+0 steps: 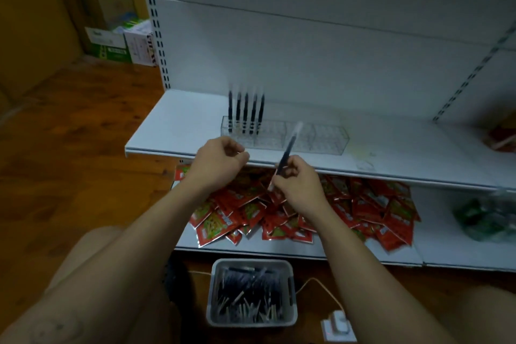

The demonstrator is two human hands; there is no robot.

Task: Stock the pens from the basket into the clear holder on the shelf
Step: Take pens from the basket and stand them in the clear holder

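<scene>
White shelving fills the head view, standing on a wooden floor (pixel 69 134) with cardboard boxes (pixel 111 14) stacked at the far left. The clear holder (pixel 326 139) sits on the upper shelf (pixel 178 123), lying long-ways from left to right, and five dark pens (pixel 245 112) stand upright at its left end. The rest of its slots look empty.

Your right hand (pixel 298 186) pinches one pen (pixel 289 148) by its dark lower part. The pen is tilted, its pale end up and leaning right, and that end shows in front of the holder's middle. Your left hand (pixel 220 160) is raised just before the shelf edge with its fingers curled in, and nothing shows in them.

The holder lies straight ahead of both hands and just beyond them. The left hand is closer to the filled end, but the right hand has the pen and is closer to the free slots. I judge that the pen has to be brought upright before it will drop into a slot beside the standing row.

The basket (pixel 252 262) of remaining pens is on the floor between your knees, well below the hands. Red packets (pixel 377 212) cover the lower shelf.
</scene>
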